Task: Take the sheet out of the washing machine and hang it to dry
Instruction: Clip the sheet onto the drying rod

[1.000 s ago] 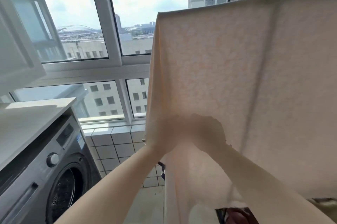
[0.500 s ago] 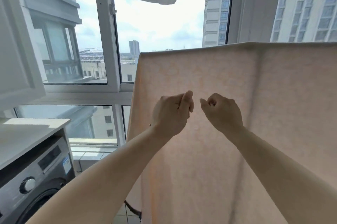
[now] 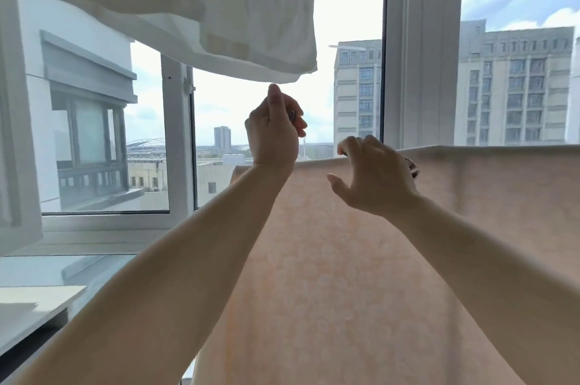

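peach sheet (image 3: 361, 259) already hung draped over a line, out of the washer. the right hand (image 3: 373, 180) rested relaxed at its top edge; the left hand (image 3: 273, 130), fingers curled, held nothing visible. likely only smoothing remained.

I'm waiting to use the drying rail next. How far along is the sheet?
Mostly done: the peach sheet already hangs, its top fold running level. In hand: the right hand reaches over that top edge, fingers spread; the left hand is raised below a white cloth, holding nothing visible. Left: perhaps some smoothing; whatever carries the sheet is hidden.
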